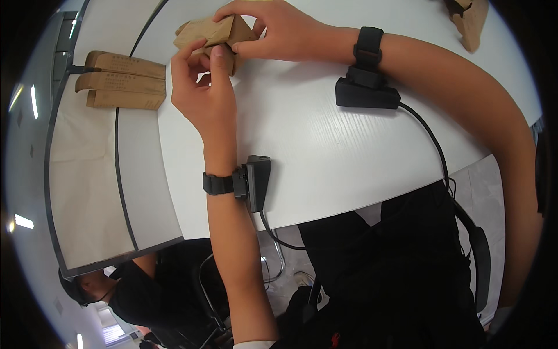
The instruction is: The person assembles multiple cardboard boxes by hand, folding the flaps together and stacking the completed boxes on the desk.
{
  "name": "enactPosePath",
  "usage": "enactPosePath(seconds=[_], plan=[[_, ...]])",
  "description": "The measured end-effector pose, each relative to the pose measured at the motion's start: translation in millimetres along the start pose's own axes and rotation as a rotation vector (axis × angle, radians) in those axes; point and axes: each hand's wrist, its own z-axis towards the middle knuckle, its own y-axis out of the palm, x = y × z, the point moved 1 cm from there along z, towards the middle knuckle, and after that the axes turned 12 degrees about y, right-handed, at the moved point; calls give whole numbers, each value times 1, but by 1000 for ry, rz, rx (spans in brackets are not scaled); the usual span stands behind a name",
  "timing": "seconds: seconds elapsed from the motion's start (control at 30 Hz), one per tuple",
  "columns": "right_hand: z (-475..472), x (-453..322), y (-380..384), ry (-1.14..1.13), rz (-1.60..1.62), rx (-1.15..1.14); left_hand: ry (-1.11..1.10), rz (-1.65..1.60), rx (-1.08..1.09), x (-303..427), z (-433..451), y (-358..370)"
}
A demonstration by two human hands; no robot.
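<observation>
A small brown cardboard box (209, 30) with folded flaps lies on the white table at the top of the view, between my two hands. My left hand (202, 80) holds its near side, thumb and forefinger at a flap. Fingers of my right hand (266, 32) rest on the top edge, with the thumb at the box's near right corner. Part of the box is hidden behind the fingers. Each wrist bears a black strap with a small black device and a cable.
Several brown cardboard boxes (126, 80) bearing print stand side by side against the desk partition (83, 174) at the left. Brown cardboard (471, 26) lies at the top right. Another person (148, 292) sits beyond the partition at lower left. The white table (314, 152) has its front edge nearest me.
</observation>
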Motion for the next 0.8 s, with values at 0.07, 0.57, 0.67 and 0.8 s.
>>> enactPosePath(seconds=[0.07,0.57,0.67,0.8], plan=[[4,8,0,-27,16,-8,-35,0,5,2,0,-1],[-6,-18,-11,-12,-94,-8,-62,57,-8,5,-2,11],[-8,-23,-16,26,-90,-40,10,121,-29,5,-1,15],[-5,-22,-15,47,-106,-25,24,119,1,7,-2,16]])
